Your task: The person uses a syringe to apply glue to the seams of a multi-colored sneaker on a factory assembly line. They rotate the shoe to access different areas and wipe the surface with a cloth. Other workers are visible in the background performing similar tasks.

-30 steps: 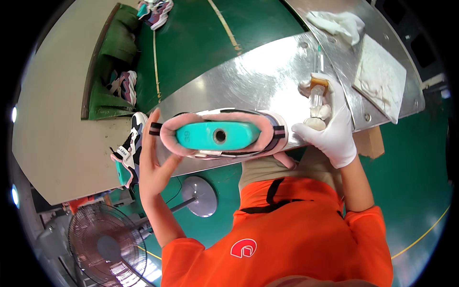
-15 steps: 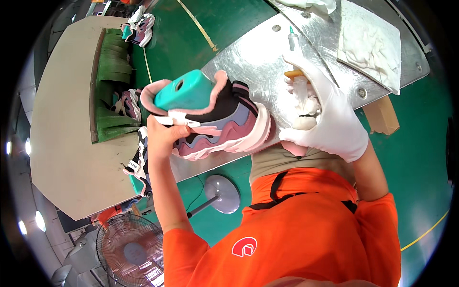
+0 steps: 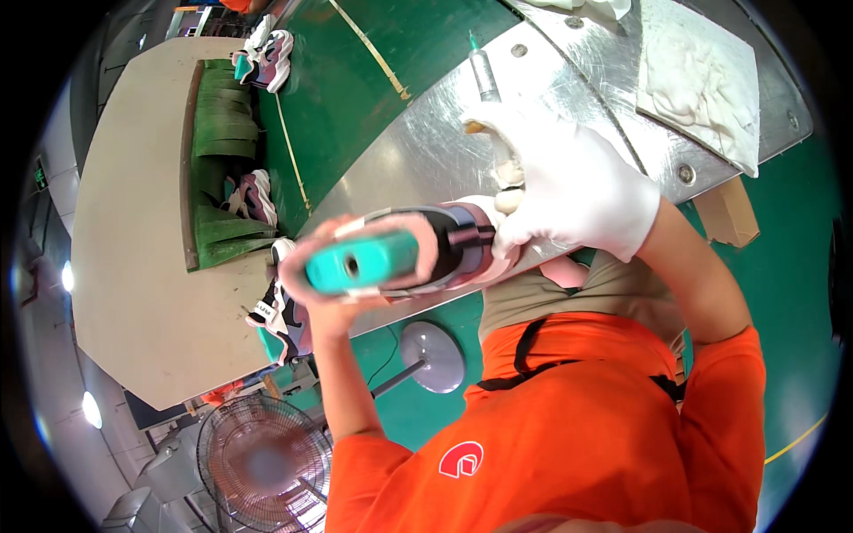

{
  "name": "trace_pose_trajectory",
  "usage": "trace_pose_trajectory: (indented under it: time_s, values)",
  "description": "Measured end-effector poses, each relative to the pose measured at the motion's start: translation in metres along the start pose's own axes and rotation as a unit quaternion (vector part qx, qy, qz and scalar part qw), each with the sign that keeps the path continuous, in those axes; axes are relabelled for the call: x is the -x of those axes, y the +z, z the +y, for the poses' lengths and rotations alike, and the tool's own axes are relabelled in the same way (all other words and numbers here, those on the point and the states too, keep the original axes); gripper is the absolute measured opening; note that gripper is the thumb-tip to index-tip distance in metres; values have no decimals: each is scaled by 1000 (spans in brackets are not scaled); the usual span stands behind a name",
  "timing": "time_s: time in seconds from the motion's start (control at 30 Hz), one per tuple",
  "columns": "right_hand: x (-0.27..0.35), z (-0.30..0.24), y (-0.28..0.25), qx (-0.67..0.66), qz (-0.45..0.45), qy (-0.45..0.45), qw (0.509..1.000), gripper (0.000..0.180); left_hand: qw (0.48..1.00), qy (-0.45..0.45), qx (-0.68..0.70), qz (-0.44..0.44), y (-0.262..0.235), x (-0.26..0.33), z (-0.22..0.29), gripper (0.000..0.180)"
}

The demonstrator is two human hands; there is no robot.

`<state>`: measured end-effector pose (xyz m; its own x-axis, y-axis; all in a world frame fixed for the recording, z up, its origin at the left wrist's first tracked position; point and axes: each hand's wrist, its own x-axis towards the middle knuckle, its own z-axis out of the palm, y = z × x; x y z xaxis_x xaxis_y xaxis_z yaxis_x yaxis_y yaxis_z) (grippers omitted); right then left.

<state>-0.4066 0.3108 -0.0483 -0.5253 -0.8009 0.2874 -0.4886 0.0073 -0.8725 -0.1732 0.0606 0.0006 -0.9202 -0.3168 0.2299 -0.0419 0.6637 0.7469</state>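
A pink, black and lilac sneaker (image 3: 464,266) with a teal shoe last (image 3: 378,259) in its opening is over the metal table's near edge. My bare left hand (image 3: 334,309) is closed around its front part, blurred by motion. My right hand (image 3: 582,178), in a white glove, grips a syringe (image 3: 482,73) with a teal tip pointing away from me. The syringe's rear part is mostly hidden by the glove, along with something whitish by the fingers. The gloved fingertips are close to the heel end of the sneaker; whether they touch it I cannot tell.
The metal table (image 3: 382,178) adjoins a green belt (image 3: 338,98). At right lies a board with crumpled white cloth (image 3: 702,89). More sneakers (image 3: 267,62) stand at left by a green strip curtain (image 3: 222,115) and a beige cover (image 3: 133,213). A fan (image 3: 267,453) stands below left.
The sneaker has turned so its opening faces up more, and it has moved lower. My right hand with the syringe has shifted left, towards the sneaker's heel.
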Motion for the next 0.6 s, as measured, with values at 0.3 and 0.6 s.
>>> trace_pose_trajectory:
  time_s: [0.3, 0.6]
  values:
    - [38, 1, -12, -256, 94, 71, 959, 93, 968, 80, -203, 126, 18, 64, 5, 40]
    - [58, -38, 20, -655, 59, 83, 749, 134, 952, 111, -225, 174, 60, 81, 63, 34]
